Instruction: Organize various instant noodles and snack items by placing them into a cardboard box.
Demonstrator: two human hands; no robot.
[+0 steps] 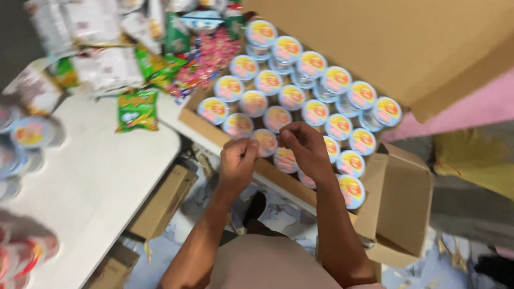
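Observation:
An open cardboard box (199, 124) is packed with several round cups with blue, yellow and red lids (270, 82). My left hand (238, 160) hovers over the box's near edge with its fingers curled, close to one lid (266, 141). My right hand (302, 144) is beside it, fingers pinched together above the cups. Whether either hand pinches something small cannot be made out through the blur.
A white table (101, 182) on the left bears a green snack packet (138, 110), more lidded cups (29, 134) and heaped packets (101, 48) at the back. Smaller cardboard boxes (163, 203) lie on the floor. The big box's flaps (399, 198) hang open.

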